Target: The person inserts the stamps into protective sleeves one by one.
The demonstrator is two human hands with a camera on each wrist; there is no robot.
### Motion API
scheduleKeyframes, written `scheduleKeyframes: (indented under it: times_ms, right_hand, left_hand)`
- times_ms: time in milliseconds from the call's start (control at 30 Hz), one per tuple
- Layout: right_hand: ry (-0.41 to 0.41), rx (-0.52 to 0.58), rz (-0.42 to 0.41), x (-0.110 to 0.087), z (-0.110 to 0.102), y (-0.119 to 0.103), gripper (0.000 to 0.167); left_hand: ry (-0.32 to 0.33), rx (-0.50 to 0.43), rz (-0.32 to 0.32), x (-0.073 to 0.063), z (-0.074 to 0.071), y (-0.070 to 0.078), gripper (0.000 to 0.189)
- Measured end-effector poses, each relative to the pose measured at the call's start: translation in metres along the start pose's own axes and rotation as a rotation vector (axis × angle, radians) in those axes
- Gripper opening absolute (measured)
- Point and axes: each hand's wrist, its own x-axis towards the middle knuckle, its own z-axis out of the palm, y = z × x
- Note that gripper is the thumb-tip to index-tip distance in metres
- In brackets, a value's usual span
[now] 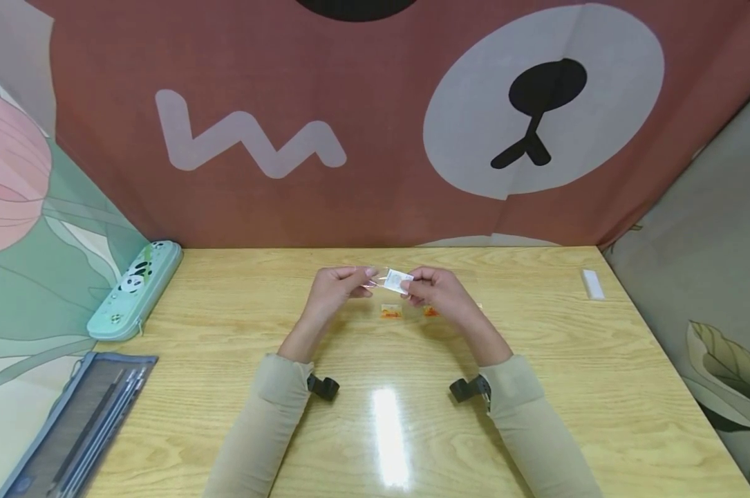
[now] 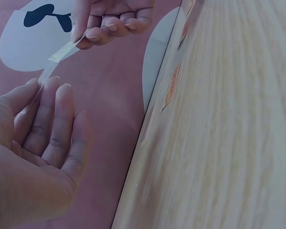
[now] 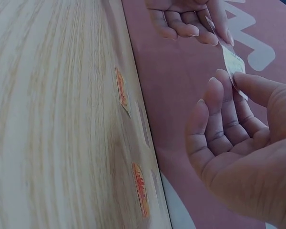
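Above the table, both hands hold one small clear plastic bag (image 1: 379, 279) with a white printed piece (image 1: 396, 280) in or on it; I cannot tell which. My left hand (image 1: 334, 290) pinches the clear end between thumb and fingertips. The white end is pinched by my right hand (image 1: 439, 290), its thumb lying over the printed side. In the right wrist view the white piece (image 3: 234, 64) spans the gap between the hands. Below them on the table lie small orange-printed clear packets (image 1: 391, 311), one of them partly behind the right hand.
A mint pencil case (image 1: 137, 290) with a panda print stands at the table's left edge. Nearer lies a blue-edged mesh pouch (image 1: 101, 422) with long thin items inside. A white block (image 1: 593, 284) rests at the far right. A printed cloth (image 1: 375, 207) hangs behind the table.
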Motion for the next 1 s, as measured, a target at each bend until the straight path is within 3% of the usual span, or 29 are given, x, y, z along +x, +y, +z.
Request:
scheduleKeyframes:
  times_ms: [233,533,767,1000]
  right_hand:
    - [0.053,0.027,0.008,0.0015,-0.0003,0.0018,0.023]
    - [0.068,0.041,0.022,-0.0003,-0.0007,-0.0013,0.026]
    - [0.066,0.056,0.021,-0.0007,-0.0005,-0.0011,0.027]
    - [0.073,0.060,0.013,-0.0009,0.0002,-0.0010,0.027]
  left_hand:
    - [-0.029,0.043,-0.008,-0.0017,0.0016,0.0012,0.026]
    - [-0.066,0.004,-0.011,-0.0022,0.0028,0.0021,0.025]
    - [-0.047,-0.025,-0.025,-0.0028,0.0041,0.0031,0.034]
    - [-0.042,-0.014,-0.045,-0.0034,0.0037,0.0045,0.029]
